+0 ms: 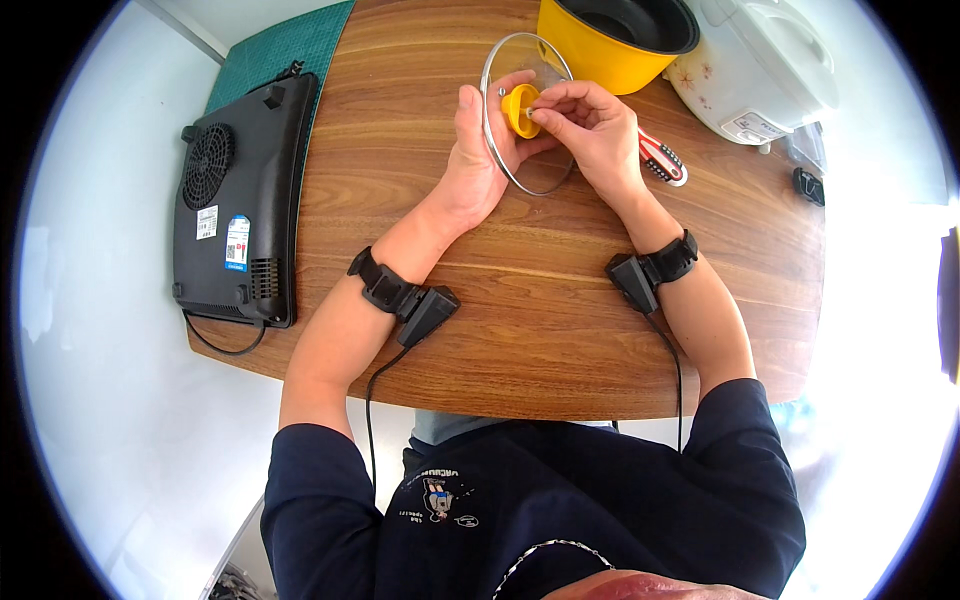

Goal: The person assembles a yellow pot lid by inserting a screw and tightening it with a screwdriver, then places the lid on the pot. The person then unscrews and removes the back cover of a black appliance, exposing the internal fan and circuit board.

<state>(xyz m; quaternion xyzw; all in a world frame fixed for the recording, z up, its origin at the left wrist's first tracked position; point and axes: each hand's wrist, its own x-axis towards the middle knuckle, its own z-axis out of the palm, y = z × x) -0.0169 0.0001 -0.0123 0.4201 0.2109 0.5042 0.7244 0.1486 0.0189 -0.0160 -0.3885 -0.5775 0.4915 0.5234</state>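
A round glass lid (548, 172) with a metal rim stands tilted on edge above the table, held up by my left hand (478, 165). That hand's fingers curl behind the glass and show through it, while its thumb points up outside the rim. A yellow cup-shaped knob (514, 112) sits at the middle of the lid, by my left palm. My right hand (592, 125) pinches at the knob's centre with thumb and forefinger. Whatever small piece lies between those fingertips is too small to make out.
A tool with a red, white and black handle (663, 160) lies right of my right hand. Behind stand a yellow pot (600, 55) and a white rice cooker (750, 65). A black induction cooker (240, 190) leans at the left by a green cutting mat (275, 50).
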